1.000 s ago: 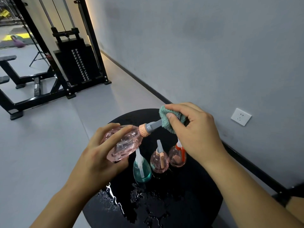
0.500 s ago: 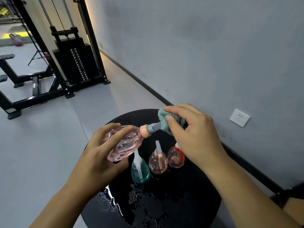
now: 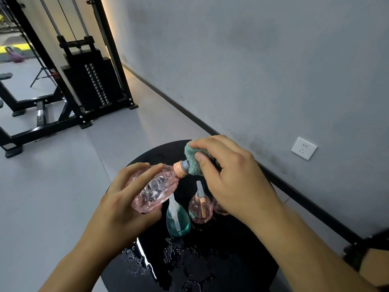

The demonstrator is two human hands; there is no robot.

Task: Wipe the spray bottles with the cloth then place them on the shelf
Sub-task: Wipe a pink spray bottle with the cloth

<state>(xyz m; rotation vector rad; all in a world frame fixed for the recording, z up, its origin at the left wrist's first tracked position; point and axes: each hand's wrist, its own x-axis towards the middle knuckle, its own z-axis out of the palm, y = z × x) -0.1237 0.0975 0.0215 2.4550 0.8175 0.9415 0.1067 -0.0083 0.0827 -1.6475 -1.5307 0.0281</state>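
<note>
Wiping the nozzle end of a pink spray bottle (image 3: 153,189) with a teal cloth (image 3: 192,160) above a round black table (image 3: 248,245).

The left hand (image 3: 124,209) has its fingers curled round the bottle's clear pink body and holds it tilted on its side over the table, orange collar and grey neck pointing toward the wall. The right hand (image 3: 233,178) pinches the bunched cloth between thumb and fingers, wrapped over the bottle's spray head. Below stand a teal bottle (image 3: 178,222) and a smaller pink bottle (image 3: 200,207) upright, just beside each other; a third bottle (image 3: 219,207) is mostly hidden behind the right hand. Water droplets (image 3: 174,253) lie on the tabletop nearer the person.
</note>
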